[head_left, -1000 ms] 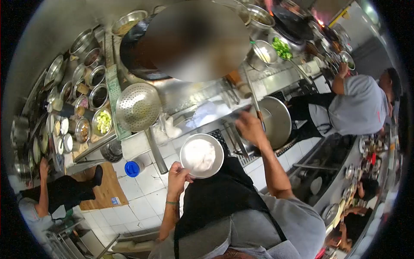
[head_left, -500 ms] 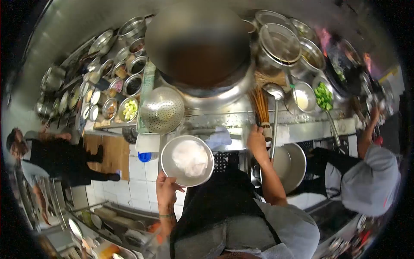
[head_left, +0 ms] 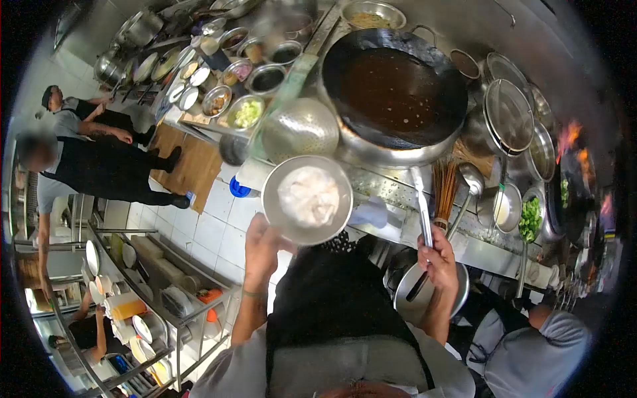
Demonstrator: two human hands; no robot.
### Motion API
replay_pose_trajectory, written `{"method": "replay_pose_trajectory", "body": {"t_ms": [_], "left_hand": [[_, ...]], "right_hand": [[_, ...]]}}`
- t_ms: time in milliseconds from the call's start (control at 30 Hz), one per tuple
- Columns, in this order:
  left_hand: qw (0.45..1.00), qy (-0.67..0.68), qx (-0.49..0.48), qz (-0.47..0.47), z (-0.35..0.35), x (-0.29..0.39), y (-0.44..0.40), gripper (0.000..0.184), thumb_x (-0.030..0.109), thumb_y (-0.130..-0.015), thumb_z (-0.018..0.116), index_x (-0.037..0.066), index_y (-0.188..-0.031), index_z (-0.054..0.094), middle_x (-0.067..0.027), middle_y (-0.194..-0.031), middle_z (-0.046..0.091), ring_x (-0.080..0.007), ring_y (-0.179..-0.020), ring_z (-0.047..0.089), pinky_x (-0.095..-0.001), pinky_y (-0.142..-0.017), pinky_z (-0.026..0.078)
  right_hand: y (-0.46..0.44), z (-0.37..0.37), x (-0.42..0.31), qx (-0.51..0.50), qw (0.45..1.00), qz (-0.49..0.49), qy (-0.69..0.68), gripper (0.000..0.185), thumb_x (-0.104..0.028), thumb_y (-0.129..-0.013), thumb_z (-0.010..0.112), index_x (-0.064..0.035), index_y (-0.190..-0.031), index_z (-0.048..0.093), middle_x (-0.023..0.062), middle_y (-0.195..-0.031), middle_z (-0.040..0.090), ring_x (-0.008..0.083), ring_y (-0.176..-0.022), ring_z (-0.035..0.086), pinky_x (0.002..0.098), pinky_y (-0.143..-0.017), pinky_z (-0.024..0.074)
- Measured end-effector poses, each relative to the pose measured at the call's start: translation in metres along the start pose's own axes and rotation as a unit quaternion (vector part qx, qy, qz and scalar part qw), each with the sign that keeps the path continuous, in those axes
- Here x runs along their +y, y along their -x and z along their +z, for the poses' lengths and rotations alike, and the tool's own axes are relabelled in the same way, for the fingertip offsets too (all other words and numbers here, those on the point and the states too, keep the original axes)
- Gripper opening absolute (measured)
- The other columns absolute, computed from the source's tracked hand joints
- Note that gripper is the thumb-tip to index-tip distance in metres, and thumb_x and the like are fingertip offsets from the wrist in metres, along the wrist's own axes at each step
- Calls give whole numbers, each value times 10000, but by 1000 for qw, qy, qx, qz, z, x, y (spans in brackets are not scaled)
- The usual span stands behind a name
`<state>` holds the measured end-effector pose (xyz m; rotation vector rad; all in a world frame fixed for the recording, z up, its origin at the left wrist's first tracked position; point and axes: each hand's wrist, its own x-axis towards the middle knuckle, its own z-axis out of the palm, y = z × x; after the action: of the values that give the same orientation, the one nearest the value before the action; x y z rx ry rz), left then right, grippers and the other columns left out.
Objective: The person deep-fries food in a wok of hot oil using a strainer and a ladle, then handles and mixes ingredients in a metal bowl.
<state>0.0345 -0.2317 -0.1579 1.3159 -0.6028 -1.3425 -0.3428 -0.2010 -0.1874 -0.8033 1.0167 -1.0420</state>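
Note:
My left hand point(head_left: 263, 249) grips the lower left rim of a metal bowl point(head_left: 277, 223), which holds pale, whitish pieces of food point(head_left: 309, 196). In my right hand point(head_left: 438, 260) is a long metal utensil point(head_left: 423, 211), its narrow end up and its dark handle pointing down over a big pot point(head_left: 454, 292). A bamboo brush point(head_left: 444, 192) stands just behind that hand, beside a ladle point(head_left: 470, 178). Ahead, a large black wok point(head_left: 335, 66) contains dark brown liquid point(head_left: 391, 89). The perforated strainer point(head_left: 300, 129) lies right behind the bowl.
Small ingredient bowls point(head_left: 245, 114) crowd the back left. Green peppers point(head_left: 530, 219) in a ladle are at the right, near flames point(head_left: 569, 140). A co-worker point(head_left: 524, 345) is at the lower right; others point(head_left: 93, 159) stand at the left by a metal rack point(head_left: 159, 285).
The view has swung, bringing the wok into full sight. My right hand has gone from beside the bamboo brush to holding the metal utensil upright. My left hand still holds the bowl.

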Motion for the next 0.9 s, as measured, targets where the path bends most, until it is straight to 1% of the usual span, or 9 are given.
{"method": "replay_pose_trajectory", "body": {"t_ms": [67,133,200,333,433,633,667,767,900], "left_hand": [[1000,-19,-17,-1,-6,5,-15,88,6,-866,542,42,-865,461,-137,-771,628,-208,-537,650,-316,-467,591],[999,-32,-38,5,-12,14,-29,126,0,-868,541,54,-833,432,-106,-734,599,-184,-526,636,-315,-469,593],[998,-58,-32,6,-26,15,-45,119,-4,-870,531,55,-841,431,-104,-734,598,-175,-523,630,-311,-473,594],[999,-30,-31,10,-50,23,-65,96,-12,-870,505,43,-849,430,-109,-743,598,-177,-543,642,-301,-472,591],[999,4,-49,15,-56,25,-73,55,-6,-865,478,18,-852,431,-135,-784,594,-197,-556,649,-290,-457,578],[995,67,-32,60,-77,24,-98,72,5,-854,479,12,-834,410,-139,-825,569,-207,-577,651,-269,-468,574],[995,72,-27,59,-80,29,-99,95,-9,-844,478,26,-807,398,-124,-796,563,-199,-571,646,-273,-470,581],[995,80,-26,52,-79,39,-97,121,-22,-839,473,36,-783,383,-112,-772,557,-193,-557,640,-279,-463,581],[991,101,-67,53,-61,47,-88,120,-32,-840,462,38,-793,376,-124,-778,566,-194,-555,640,-284,-458,580]], "right_hand": [[-9,18,-15,-24,999,48,7,520,-112,-919,603,4,-1389,412,50,-866,568,122,-664,519,247,-592,456],[-17,46,-29,17,976,-2,217,459,-151,-932,604,8,-1342,471,40,-841,582,136,-674,540,269,-618,465],[-29,83,-56,32,914,-123,385,388,-218,-925,635,18,-1227,579,62,-843,638,189,-708,600,319,-668,486],[-47,158,-122,5,778,-177,603,401,-191,-827,716,11,-1162,629,175,-868,668,298,-760,656,343,-675,519],[-85,210,-94,-33,645,-239,725,367,-189,-805,715,-12,-1119,648,169,-875,675,336,-756,664,391,-649,538],[-116,259,-95,-55,633,-265,726,346,-214,-807,697,-39,-1103,659,155,-880,676,341,-698,667,422,-618,538],[-105,263,-113,-39,628,-229,743,296,-133,-773,720,-53,-1056,686,164,-929,689,337,-746,674,400,-658,542],[-96,268,-121,-57,584,-209,782,297,-127,-770,717,-48,-1054,683,164,-916,689,334,-748,675,407,-657,540],[-116,291,-96,-93,595,-204,772,287,-122,-756,724,-25,-1022,682,165,-915,692,333,-770,683,412,-675,549]]}}
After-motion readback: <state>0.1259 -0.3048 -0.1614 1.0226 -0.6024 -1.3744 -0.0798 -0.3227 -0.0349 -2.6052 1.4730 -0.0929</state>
